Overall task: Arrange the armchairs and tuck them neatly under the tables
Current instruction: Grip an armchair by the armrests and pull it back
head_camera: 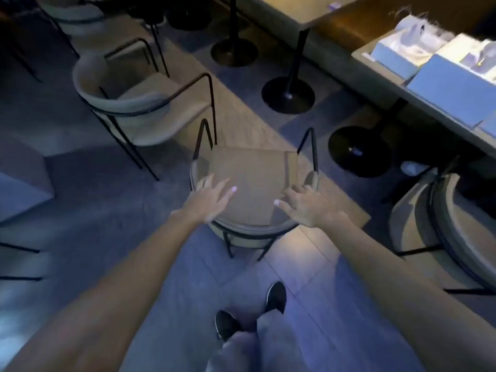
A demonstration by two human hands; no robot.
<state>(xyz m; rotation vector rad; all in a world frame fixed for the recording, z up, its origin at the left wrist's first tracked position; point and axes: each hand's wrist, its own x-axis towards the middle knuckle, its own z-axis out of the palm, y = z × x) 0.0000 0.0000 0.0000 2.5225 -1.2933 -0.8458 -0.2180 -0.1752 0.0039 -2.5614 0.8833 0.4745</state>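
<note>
A beige armchair with black metal legs point(139, 103) is seen at the left, standing on the floor well apart from the table pedestals, its seat turned toward the right. Just beside it, at the centre, a second armchair point(252, 183) is seen from above and behind, its curved backrest nearest the person and its seat facing the tables.

The left hand point(212, 197) is spread wide, fingers extended, over the left end of that curved backrest; it is laid flat rather than closed, and whether the palm is pressed on the rim cannot be told because of blur. The right hand point(308, 204) is likewise opened, fingers splayed and slightly bent, resting on or just above the right end of the same backrest. Nothing is gripped by either hand.

Below the hands, two black shoes point(276, 296) are seen on the tiled floor point(308, 264).

Beyond the central chair, round black pedestal bases point(288, 95) are stood on the floor under the tables. At the upper right a table top point(418, 92) is loaded with light blue boxes point(453, 89), in which pale wrapped contents are held; what they are cannot be made out. A third armchair point(451, 232) is partly seen at the right edge, close under that table
</note>
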